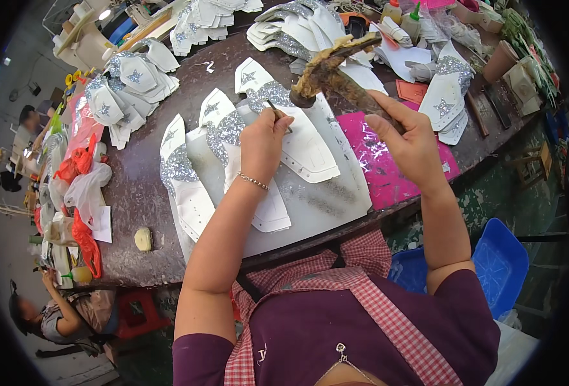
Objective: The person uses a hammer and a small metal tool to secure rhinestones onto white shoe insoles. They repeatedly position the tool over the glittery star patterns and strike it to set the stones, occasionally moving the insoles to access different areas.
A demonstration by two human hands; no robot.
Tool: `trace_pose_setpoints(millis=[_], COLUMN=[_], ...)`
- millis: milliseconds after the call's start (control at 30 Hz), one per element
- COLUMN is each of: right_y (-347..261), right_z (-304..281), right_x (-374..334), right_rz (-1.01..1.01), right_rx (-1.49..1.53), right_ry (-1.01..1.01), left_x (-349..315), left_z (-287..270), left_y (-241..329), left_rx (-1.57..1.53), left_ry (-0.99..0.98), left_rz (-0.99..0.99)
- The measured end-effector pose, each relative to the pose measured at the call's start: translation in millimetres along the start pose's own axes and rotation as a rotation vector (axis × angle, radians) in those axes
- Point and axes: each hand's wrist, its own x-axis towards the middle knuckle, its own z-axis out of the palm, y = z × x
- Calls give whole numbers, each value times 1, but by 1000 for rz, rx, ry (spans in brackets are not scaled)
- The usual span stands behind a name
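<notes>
My right hand (408, 136) grips the wrapped handle of a worn hammer (328, 67), whose round dark head hangs just above a white shoe-upper piece with silver glitter and a star (304, 138). My left hand (263, 143) rests on that piece and pinches a thin brown stick-like tool (277, 112) near the glitter band. Similar white and glitter pieces (185, 183) lie to the left on a pale work board (326, 206).
Stacks of white glitter uppers (129, 83) fill the back of the dark table (136, 199). A pink sheet (381, 164) lies right of the board, glue bottles (413, 19) at the back. A blue bin (500, 260) sits below right. Another person (66, 315) sits lower left.
</notes>
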Motion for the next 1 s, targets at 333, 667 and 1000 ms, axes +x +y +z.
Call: trace_pose_setpoints(millis=[333, 667, 1000], right_y=[-24, 0, -36], right_z=[14, -8, -3], right_x=[21, -4, 1], right_rz=[-324, -71, -150], right_rx=[-348, -184, 218], right_ry=[30, 38, 119], left_x=[2, -14, -14], left_z=[3, 3, 4], left_y=[6, -2, 10], left_rx=[166, -79, 109], left_ry=[9, -22, -11], left_rz=[221, 10, 148])
